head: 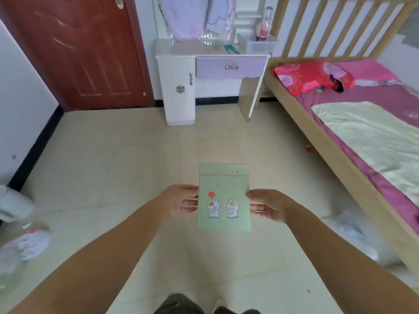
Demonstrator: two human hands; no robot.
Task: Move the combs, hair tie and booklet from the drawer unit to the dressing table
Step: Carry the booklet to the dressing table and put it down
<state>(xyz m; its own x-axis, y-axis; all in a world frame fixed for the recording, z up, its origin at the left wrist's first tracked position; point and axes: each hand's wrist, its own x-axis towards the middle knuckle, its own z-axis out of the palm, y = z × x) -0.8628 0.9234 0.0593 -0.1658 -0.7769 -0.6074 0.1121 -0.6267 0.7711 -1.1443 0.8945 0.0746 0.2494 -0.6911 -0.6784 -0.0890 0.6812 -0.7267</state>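
Observation:
A pale green booklet [224, 196] with two cartoon rabbits and a red dot on its cover is held flat above the floor in front of me. My left hand [179, 203] grips its left edge and my right hand [268, 206] grips its right edge. The white dressing table [181, 52] with a lilac drawer stands against the far wall, some way ahead. A green comb-like object [231, 49] lies on its top near the right side. The drawer unit is out of view.
A red door [74, 48] is left of the dressing table. A wooden bed [340, 137] with pink bedding runs along the right. A white storage basket [258, 45] sits on the table's right end. Plastic bags [27, 245] lie on the floor at left.

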